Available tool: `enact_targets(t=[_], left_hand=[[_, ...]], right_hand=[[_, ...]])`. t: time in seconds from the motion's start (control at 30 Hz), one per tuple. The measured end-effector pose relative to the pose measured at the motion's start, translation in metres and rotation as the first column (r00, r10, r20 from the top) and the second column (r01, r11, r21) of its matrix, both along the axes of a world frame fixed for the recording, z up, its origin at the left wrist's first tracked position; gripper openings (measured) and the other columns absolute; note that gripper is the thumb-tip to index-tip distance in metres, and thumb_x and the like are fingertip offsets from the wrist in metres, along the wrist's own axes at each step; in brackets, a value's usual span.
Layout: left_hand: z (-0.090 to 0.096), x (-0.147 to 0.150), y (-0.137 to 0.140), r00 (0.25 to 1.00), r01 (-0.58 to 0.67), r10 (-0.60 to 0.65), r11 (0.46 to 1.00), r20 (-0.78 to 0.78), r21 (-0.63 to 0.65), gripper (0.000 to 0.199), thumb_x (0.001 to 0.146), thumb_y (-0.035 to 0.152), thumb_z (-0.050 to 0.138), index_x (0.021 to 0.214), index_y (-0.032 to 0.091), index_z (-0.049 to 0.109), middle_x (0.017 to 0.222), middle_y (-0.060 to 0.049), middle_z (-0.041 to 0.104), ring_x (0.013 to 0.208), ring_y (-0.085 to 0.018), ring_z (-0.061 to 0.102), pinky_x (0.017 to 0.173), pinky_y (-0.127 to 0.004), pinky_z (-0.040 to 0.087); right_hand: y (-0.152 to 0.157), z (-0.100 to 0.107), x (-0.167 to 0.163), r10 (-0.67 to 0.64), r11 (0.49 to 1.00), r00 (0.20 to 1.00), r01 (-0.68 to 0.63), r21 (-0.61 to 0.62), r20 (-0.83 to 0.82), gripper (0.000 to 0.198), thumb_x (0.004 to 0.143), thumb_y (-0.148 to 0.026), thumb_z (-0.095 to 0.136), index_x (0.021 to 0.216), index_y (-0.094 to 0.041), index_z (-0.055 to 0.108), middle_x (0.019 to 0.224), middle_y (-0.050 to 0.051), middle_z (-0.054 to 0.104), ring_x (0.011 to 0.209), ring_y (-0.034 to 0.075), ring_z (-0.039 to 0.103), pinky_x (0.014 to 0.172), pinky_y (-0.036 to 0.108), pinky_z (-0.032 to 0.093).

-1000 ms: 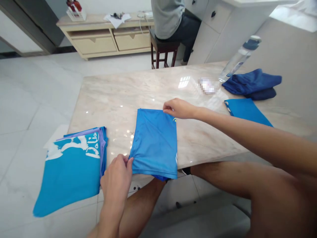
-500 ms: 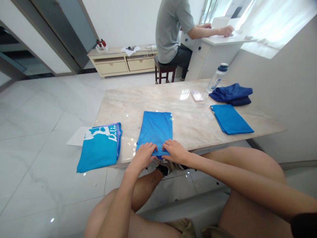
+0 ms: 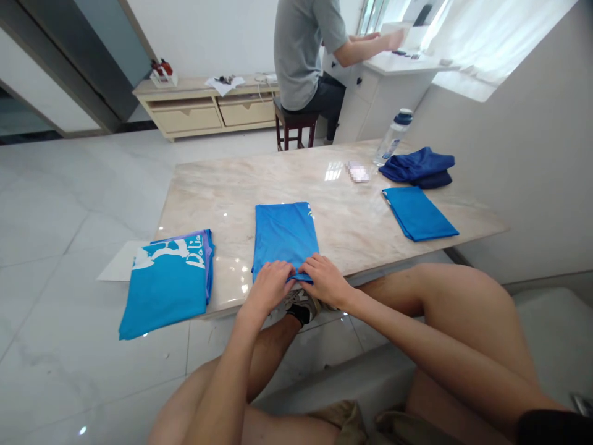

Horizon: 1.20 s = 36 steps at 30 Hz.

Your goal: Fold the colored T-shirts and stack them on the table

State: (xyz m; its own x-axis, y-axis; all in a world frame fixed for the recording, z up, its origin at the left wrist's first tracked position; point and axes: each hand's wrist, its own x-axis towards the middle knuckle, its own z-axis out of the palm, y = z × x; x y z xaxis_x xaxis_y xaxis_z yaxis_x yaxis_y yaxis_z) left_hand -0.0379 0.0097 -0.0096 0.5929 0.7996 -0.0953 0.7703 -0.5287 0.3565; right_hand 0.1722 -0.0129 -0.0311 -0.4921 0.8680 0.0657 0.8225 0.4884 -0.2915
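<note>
A folded blue cloth with a small white print at its far right corner lies flat near the table's front edge. My left hand grips its near edge, fingers curled over the fabric. Close beside it, my right hand pinches the same edge, which is rolled up slightly between the two hands. To the left, a stack of folded cloths, blue with white lettering on top and purple showing at the side, hangs partly over the edge. A folded blue cloth rests at the right.
Behind the right-hand cloth sit a crumpled dark blue cloth and a clear water bottle. A small blurred item lies beside them on the marble-look table. Beyond, a person sits on a stool at a white desk.
The near edge of the blue cloth, hanging past the table edge before, is now gathered up between my hands. My view has shifted slightly. The seated person's hand has lifted off the desk.
</note>
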Motion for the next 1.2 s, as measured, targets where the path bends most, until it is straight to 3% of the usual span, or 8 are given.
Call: enact_targets(t=[0.13, 0.27, 0.43, 0.53, 0.7, 0.9, 1.1, 1.2], left_hand=[[0.005, 0.004, -0.002, 1.000, 0.018, -0.017, 0.998, -0.021, 0.057, 0.012, 0.107, 0.023, 0.062, 0.113, 0.020, 0.072, 0.111, -0.010, 0.076, 0.111, -0.030, 0.070, 0.096, -0.040, 0.051], [0.008, -0.001, -0.001, 1.000, 0.012, -0.012, 1.000, -0.014, -0.013, 0.017, 0.104, 0.017, 0.066, 0.119, 0.021, 0.072, 0.114, -0.008, 0.077, 0.112, -0.029, 0.071, 0.094, -0.038, 0.052], [0.013, -0.003, -0.002, 0.998, -0.056, 0.057, 0.997, 0.013, -0.047, 0.012, 0.106, 0.021, 0.065, 0.113, 0.022, 0.075, 0.113, -0.008, 0.079, 0.109, -0.029, 0.073, 0.094, -0.038, 0.052], [0.015, -0.001, -0.003, 0.996, -0.090, 0.091, 0.995, 0.025, -0.041, 0.013, 0.107, 0.023, 0.065, 0.114, 0.023, 0.075, 0.114, -0.009, 0.079, 0.108, -0.028, 0.073, 0.093, -0.037, 0.052], [0.009, 0.009, -0.006, 0.997, -0.071, 0.071, 0.996, -0.003, -0.049, 0.012, 0.107, 0.025, 0.066, 0.116, 0.020, 0.073, 0.114, -0.010, 0.078, 0.110, -0.030, 0.073, 0.092, -0.038, 0.052], [0.000, 0.018, -0.008, 0.998, -0.067, 0.067, 0.998, -0.008, -0.020, 0.012, 0.104, 0.027, 0.072, 0.115, 0.023, 0.073, 0.116, -0.008, 0.078, 0.114, -0.030, 0.072, 0.093, -0.036, 0.052], [-0.003, 0.020, -0.005, 0.978, -0.157, 0.161, 0.987, 0.130, -0.042, 0.009, 0.107, 0.024, 0.065, 0.111, 0.021, 0.073, 0.111, -0.007, 0.077, 0.108, -0.026, 0.072, 0.093, -0.035, 0.053], [-0.002, 0.021, -0.005, 0.970, -0.177, 0.181, 0.983, 0.163, -0.036, 0.007, 0.106, 0.024, 0.067, 0.109, 0.021, 0.072, 0.108, -0.007, 0.076, 0.106, -0.026, 0.071, 0.093, -0.035, 0.053]], right_hand=[[0.013, 0.006, 0.009, 0.107, 0.994, 0.992, -0.109, 0.026, 0.072, 0.015, 0.104, -0.030, 0.077, 0.112, -0.017, 0.077, 0.106, 0.010, 0.074, 0.109, 0.028, 0.061, 0.090, 0.039, 0.044], [0.024, 0.013, 0.018, 0.242, 0.966, 0.958, -0.253, 0.054, 0.155, 0.014, 0.108, -0.028, 0.070, 0.113, -0.018, 0.078, 0.105, 0.010, 0.075, 0.109, 0.027, 0.060, 0.090, 0.038, 0.042], [0.034, 0.015, 0.032, 0.332, 0.932, 0.923, -0.352, 0.085, 0.193, 0.020, 0.110, -0.030, 0.067, 0.119, -0.018, 0.081, 0.105, 0.011, 0.077, 0.108, 0.028, 0.059, 0.087, 0.038, 0.041], [0.035, 0.013, 0.038, 0.328, 0.930, 0.929, -0.349, 0.112, 0.170, 0.021, 0.110, -0.030, 0.067, 0.118, -0.017, 0.081, 0.104, 0.012, 0.076, 0.107, 0.028, 0.059, 0.086, 0.038, 0.042], [0.026, 0.007, 0.039, 0.264, 0.934, 0.957, -0.285, 0.217, 0.121, 0.015, 0.110, -0.022, 0.063, 0.114, -0.019, 0.078, 0.120, 0.013, 0.071, 0.108, 0.027, 0.057, 0.091, 0.038, 0.043], [0.012, -0.004, 0.038, 0.262, 0.927, 0.963, -0.271, 0.258, 0.068, 0.019, 0.109, -0.013, 0.058, 0.108, -0.020, 0.076, 0.112, 0.012, 0.070, 0.102, 0.027, 0.055, 0.090, 0.039, 0.044], [0.006, 0.007, 0.038, 0.165, 0.950, 0.986, -0.163, 0.265, 0.013, 0.021, 0.109, -0.037, 0.067, 0.116, -0.021, 0.079, 0.117, 0.013, 0.072, 0.108, 0.030, 0.057, 0.093, 0.043, 0.044], [0.008, 0.012, 0.036, 0.121, 0.963, 0.992, -0.113, 0.246, -0.019, 0.020, 0.107, -0.040, 0.071, 0.112, -0.022, 0.079, 0.124, 0.014, 0.072, 0.113, 0.031, 0.057, 0.096, 0.045, 0.044]])
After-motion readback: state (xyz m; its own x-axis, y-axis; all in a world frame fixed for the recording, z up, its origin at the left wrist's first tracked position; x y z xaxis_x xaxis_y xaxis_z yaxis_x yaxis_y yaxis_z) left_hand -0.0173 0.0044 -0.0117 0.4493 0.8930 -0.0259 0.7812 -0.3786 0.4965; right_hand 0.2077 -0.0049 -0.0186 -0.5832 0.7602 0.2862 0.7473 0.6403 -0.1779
